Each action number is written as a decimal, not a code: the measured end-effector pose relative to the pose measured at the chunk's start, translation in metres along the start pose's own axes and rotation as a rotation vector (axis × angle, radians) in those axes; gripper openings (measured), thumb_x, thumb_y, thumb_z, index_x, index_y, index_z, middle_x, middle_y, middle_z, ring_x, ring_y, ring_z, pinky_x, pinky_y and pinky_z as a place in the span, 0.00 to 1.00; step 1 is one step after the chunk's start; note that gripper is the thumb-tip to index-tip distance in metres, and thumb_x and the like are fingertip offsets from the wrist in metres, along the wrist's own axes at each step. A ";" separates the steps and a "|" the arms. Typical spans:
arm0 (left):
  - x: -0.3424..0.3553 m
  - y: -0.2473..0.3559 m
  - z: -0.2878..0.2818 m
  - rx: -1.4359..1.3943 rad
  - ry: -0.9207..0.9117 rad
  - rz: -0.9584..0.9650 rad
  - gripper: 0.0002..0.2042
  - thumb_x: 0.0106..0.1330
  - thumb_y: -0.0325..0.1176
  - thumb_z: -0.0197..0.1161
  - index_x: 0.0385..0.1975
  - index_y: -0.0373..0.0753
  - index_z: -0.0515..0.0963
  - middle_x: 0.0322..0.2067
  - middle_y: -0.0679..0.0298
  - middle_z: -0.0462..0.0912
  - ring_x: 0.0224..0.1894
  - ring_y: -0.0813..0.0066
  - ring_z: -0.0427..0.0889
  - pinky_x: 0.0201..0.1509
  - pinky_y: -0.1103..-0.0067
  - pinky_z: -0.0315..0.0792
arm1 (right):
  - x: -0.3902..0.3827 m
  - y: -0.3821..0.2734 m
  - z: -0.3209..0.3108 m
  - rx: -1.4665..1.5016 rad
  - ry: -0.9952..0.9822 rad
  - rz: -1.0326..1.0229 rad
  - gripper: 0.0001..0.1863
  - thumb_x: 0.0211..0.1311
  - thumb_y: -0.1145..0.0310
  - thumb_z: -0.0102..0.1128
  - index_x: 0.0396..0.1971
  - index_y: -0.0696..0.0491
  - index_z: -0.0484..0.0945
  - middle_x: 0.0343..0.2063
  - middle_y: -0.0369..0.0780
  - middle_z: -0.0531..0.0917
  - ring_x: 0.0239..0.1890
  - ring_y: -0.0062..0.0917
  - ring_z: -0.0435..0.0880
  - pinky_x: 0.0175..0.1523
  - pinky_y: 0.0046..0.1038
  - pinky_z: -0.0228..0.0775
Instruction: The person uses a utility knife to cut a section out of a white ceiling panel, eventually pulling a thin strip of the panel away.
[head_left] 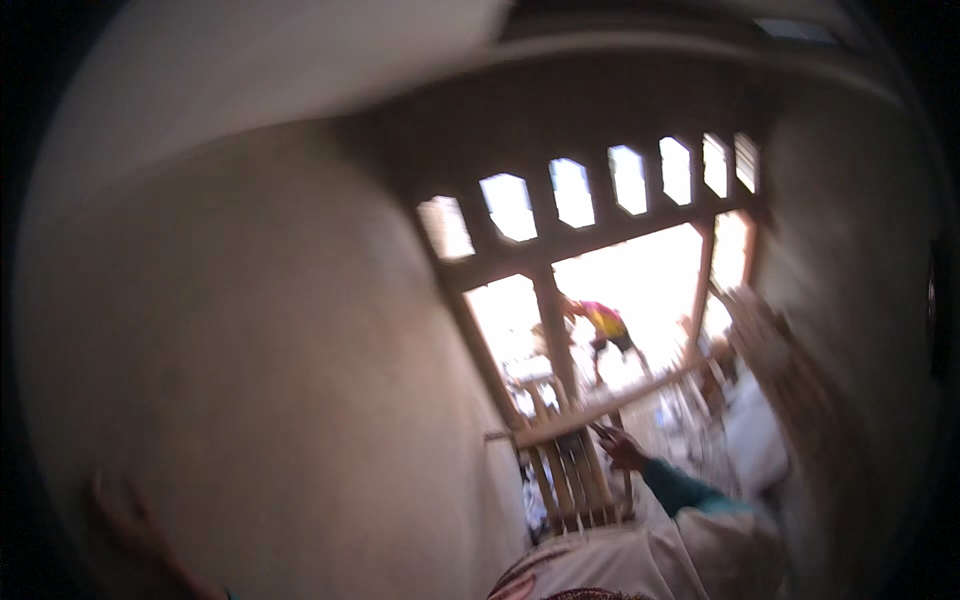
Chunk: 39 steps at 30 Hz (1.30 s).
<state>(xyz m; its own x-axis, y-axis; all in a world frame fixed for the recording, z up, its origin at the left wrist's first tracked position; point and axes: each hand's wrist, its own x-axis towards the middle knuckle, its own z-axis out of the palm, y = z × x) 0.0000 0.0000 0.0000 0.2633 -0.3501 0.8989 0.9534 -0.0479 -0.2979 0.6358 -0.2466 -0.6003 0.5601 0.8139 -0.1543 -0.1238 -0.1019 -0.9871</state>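
Note:
The whole picture is tilted and blurred. My right hand (625,452), below a teal sleeve, closes around a small dark object (601,432) whose kind I cannot make out. Just above that hand a long pale wooden bar (610,402) runs across the doorway at a slant. Slatted wooden pieces (565,480) stand below the bar, left of the hand. At the far lower left, in shadow, my left hand (130,520) shows with its fingers apart and nothing visible in them. It is in front of the plain wall (270,350); whether it touches the wall I cannot tell.
A dark wooden door frame (545,320) with a row of bright openings above it stands ahead. Through it a person in a red and yellow top (604,320) bends over outside. Upright wood (790,370) leans at the right, beside a whitish bulky shape (752,430).

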 end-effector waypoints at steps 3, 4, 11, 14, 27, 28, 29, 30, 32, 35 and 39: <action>-0.032 0.009 -0.007 0.118 -0.105 -0.121 0.20 0.70 0.51 0.66 0.41 0.37 0.82 0.44 0.50 0.84 0.48 0.51 0.84 0.54 0.60 0.76 | -0.006 -0.197 0.002 -0.413 0.077 -0.153 0.31 0.74 0.66 0.51 0.76 0.43 0.62 0.31 0.39 0.80 0.18 0.19 0.74 0.19 0.26 0.69; -0.033 0.024 0.005 0.100 -0.137 -0.147 0.20 0.71 0.51 0.65 0.40 0.37 0.82 0.44 0.50 0.84 0.48 0.52 0.84 0.54 0.61 0.77 | -0.010 -0.224 -0.002 -0.428 0.072 -0.195 0.30 0.76 0.66 0.49 0.76 0.44 0.62 0.30 0.38 0.80 0.18 0.18 0.73 0.19 0.25 0.68; 0.001 0.018 0.003 -0.015 -0.106 -0.267 0.19 0.69 0.48 0.68 0.27 0.38 0.75 0.30 0.53 0.74 0.33 0.51 0.76 0.36 0.62 0.68 | -0.025 -0.538 0.128 -1.151 0.105 -1.316 0.25 0.76 0.74 0.48 0.71 0.56 0.67 0.64 0.49 0.76 0.61 0.38 0.80 0.63 0.37 0.75; 0.004 0.014 0.004 -0.102 -0.060 -0.245 0.18 0.71 0.47 0.66 0.29 0.39 0.72 0.31 0.57 0.72 0.34 0.58 0.74 0.37 0.64 0.69 | -0.086 -0.631 0.185 -1.421 0.186 -1.639 0.26 0.75 0.75 0.50 0.72 0.55 0.66 0.69 0.49 0.72 0.67 0.41 0.76 0.67 0.38 0.72; -0.027 0.023 0.000 -0.207 -0.206 -0.332 0.17 0.72 0.45 0.66 0.37 0.35 0.76 0.44 0.49 0.80 0.42 0.58 0.84 0.41 0.70 0.80 | -0.161 -0.843 0.432 -1.680 0.520 -2.465 0.26 0.75 0.63 0.56 0.70 0.35 0.69 0.29 0.43 0.85 0.31 0.35 0.87 0.38 0.40 0.82; -0.028 0.021 0.001 -0.205 -0.148 -0.300 0.17 0.71 0.45 0.67 0.38 0.35 0.76 0.45 0.49 0.80 0.43 0.59 0.84 0.43 0.70 0.80 | -0.163 -0.845 0.442 -1.768 0.666 -2.446 0.26 0.75 0.63 0.56 0.70 0.35 0.69 0.29 0.43 0.85 0.30 0.34 0.87 0.37 0.40 0.82; -0.033 0.020 0.005 -0.213 -0.099 -0.277 0.17 0.71 0.45 0.67 0.38 0.35 0.76 0.46 0.49 0.80 0.44 0.59 0.84 0.44 0.70 0.80 | -0.162 -0.846 0.454 -1.839 0.735 -2.391 0.28 0.74 0.64 0.58 0.72 0.34 0.68 0.28 0.41 0.84 0.28 0.30 0.86 0.34 0.37 0.82; -0.036 0.020 0.008 -0.220 -0.109 -0.291 0.17 0.71 0.45 0.67 0.38 0.35 0.76 0.46 0.49 0.80 0.44 0.59 0.84 0.44 0.70 0.80 | -0.164 -0.846 0.462 -1.858 0.714 -2.392 0.28 0.74 0.64 0.58 0.72 0.34 0.68 0.28 0.41 0.84 0.28 0.30 0.86 0.34 0.37 0.82; -0.037 0.020 0.008 -0.330 -0.127 -0.339 0.15 0.67 0.42 0.72 0.39 0.37 0.78 0.45 0.53 0.82 0.45 0.56 0.84 0.43 0.66 0.78 | -0.174 -0.845 0.469 -2.080 0.964 -2.275 0.26 0.69 0.65 0.57 0.67 0.47 0.74 0.28 0.45 0.85 0.33 0.38 0.86 0.46 0.43 0.78; -0.034 0.023 0.004 -0.340 -0.115 -0.336 0.14 0.65 0.41 0.73 0.38 0.38 0.78 0.45 0.55 0.82 0.44 0.58 0.84 0.43 0.67 0.78 | -0.173 -0.852 0.468 -2.095 0.946 -2.446 0.25 0.71 0.65 0.54 0.67 0.47 0.74 0.27 0.44 0.85 0.29 0.38 0.84 0.42 0.42 0.75; -0.036 0.021 0.000 -0.328 -0.115 -0.340 0.15 0.64 0.44 0.73 0.37 0.40 0.79 0.45 0.59 0.82 0.43 0.61 0.84 0.43 0.68 0.78 | -0.174 -0.848 0.480 -2.120 1.008 -2.327 0.25 0.72 0.65 0.54 0.67 0.47 0.74 0.29 0.44 0.85 0.31 0.36 0.84 0.41 0.42 0.75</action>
<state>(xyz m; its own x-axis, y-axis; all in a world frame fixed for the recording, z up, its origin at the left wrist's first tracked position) 0.0103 0.0118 -0.0383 -0.0228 -0.1590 0.9870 0.8964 -0.4404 -0.0503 0.2500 -0.0275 0.2841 -0.8365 0.4318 0.3375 0.0807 -0.5121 0.8552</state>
